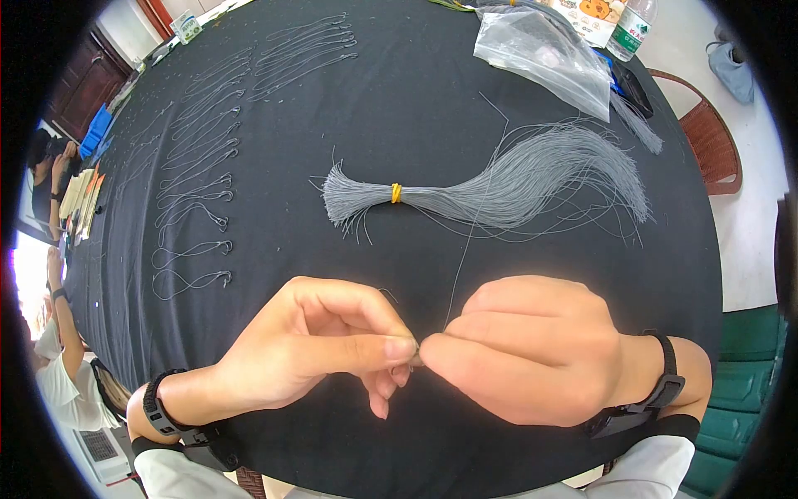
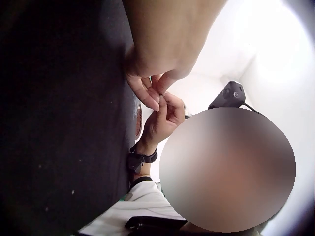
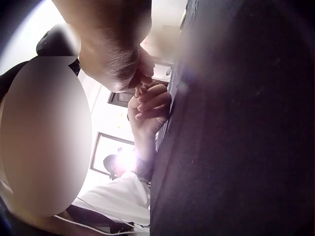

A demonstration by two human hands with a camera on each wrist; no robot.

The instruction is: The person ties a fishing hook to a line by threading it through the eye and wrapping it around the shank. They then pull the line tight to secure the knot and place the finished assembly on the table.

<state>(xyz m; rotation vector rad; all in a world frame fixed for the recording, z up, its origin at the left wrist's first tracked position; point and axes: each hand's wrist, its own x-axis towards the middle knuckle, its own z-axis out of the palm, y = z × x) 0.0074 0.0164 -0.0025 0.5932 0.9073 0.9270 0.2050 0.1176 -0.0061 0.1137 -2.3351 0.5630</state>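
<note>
In the head view, the left hand (image 1: pixel 332 337) pinches a tiny dark item between thumb and index finger; fingers hide most of it. The right hand (image 1: pixel 532 353) meets it there, its thumb and curled index finger pinching a thin grey strand (image 1: pixel 459 274) that rises from the fingertips toward the bundle. Both wrist views show the left hand (image 2: pixel 160 59) (image 3: pixel 150 108) and right hand (image 2: pixel 165 118) (image 3: pixel 115 64) touching at the fingertips. Beyond them lies a bundle of grey strands (image 1: pixel 499 193) bound by a yellow tie (image 1: pixel 396 193).
Rows of looped grey strands with small hooks (image 1: pixel 195 204) lie at the left and back of the black tablecloth (image 1: pixel 283 208). A clear plastic bag (image 1: pixel 544 58), a bottle (image 1: pixel 633 29) and a dark phone-like object (image 1: pixel 633 87) are at the back right. Other people sit at far left.
</note>
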